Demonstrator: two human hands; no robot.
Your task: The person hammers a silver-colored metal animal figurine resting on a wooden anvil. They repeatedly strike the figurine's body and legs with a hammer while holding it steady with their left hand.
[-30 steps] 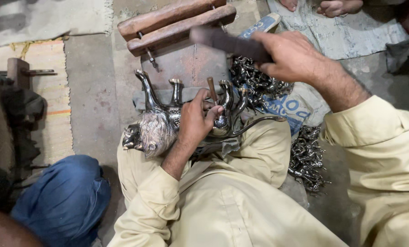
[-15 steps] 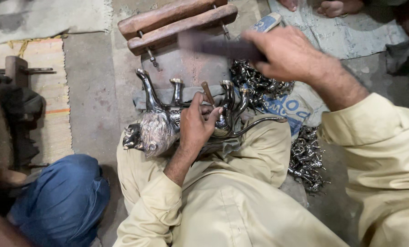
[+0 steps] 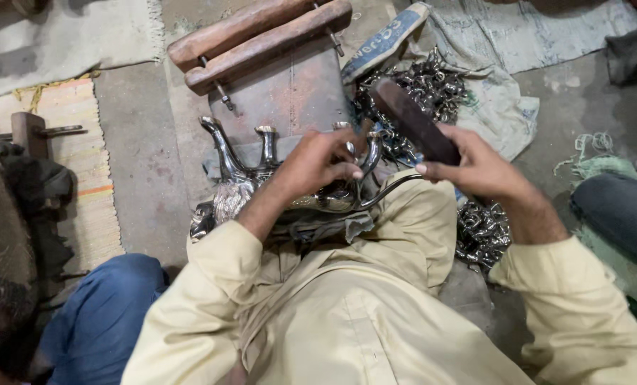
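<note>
Bare grey concrete floor (image 3: 137, 135), dusty and stained. Pale woven mat (image 3: 69, 107) with orange stripes at left. Grey cloth (image 3: 62, 39) at top left, printed sack (image 3: 504, 107) spread at top right. Two wooden bars (image 3: 261, 39) bolted together at top centre. Dim, even light.

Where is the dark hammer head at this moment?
In the head view, the dark hammer head is right of centre, raised by the right hand above the pile of shiny metal pieces, just right of the left hand.
</note>
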